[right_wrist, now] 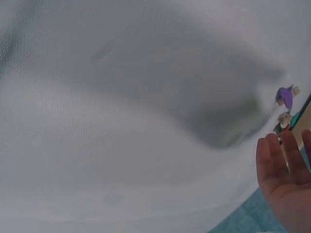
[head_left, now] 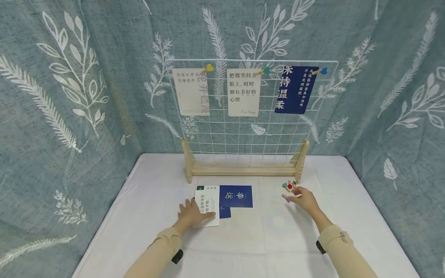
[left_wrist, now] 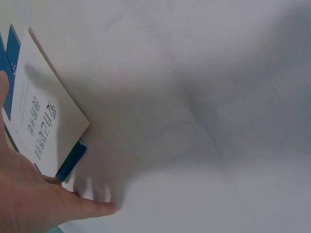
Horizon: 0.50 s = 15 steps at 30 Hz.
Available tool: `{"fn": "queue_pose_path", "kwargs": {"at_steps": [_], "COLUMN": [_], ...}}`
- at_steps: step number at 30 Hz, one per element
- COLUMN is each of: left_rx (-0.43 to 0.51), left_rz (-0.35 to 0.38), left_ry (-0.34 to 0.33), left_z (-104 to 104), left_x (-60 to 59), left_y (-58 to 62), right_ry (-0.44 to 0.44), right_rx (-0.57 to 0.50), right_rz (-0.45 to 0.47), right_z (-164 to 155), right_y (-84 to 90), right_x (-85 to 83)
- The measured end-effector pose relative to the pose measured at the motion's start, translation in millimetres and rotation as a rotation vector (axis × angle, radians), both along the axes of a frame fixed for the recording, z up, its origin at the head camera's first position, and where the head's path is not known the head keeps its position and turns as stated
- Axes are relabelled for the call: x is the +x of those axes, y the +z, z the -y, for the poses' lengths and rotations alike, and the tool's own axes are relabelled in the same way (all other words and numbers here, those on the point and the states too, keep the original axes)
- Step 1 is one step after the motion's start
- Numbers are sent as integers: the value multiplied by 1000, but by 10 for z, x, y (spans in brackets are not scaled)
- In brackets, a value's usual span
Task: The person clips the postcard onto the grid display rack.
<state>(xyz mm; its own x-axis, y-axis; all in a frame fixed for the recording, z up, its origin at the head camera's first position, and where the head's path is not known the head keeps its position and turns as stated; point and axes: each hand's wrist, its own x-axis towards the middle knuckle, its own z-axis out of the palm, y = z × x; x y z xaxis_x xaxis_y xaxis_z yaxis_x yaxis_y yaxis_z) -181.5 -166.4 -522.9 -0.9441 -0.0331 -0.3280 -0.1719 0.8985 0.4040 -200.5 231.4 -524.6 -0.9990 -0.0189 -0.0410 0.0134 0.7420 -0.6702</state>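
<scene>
— While the left hand (head_left: 190, 214) is lying flat, fingers straight, on the white card (head_left: 208, 205) near the table's (head_left: 264, 247) middle, how is that card likely handling?

— Light and thin, I'd judge, stiff enough to slide, easily creased. It is overlapping the blue cards (head_left: 237, 196); lifting by a free edge looks safest.

— And the right hand (head_left: 304, 198)?

— It is reaching, fingers relaxed and holding nothing, for the small clips (head_left: 289, 187) by the wooden rack's (head_left: 243, 168) right foot. Those seem tiny, best pinched individually.
</scene>
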Motion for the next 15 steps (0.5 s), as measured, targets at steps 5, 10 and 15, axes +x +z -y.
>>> {"fn": "queue_pose_path", "kwargs": {"at_steps": [5, 10, 15], "left_rx": [3, -20, -55], "left_rz": [-18, -38, -65], "left_ry": [35, 48, 47], "left_z": [-84, -136, -144], "left_x": [-20, 26, 60], "left_y": [31, -40, -115], "right_ry": [-42, -58, -68], "right_rx": [-13, -32, -49], "right_rz": [-8, 7, -10], "right_z": [-16, 4, 8], "right_y": [-32, -73, -101], "right_x": [-3, 31, 37]}}
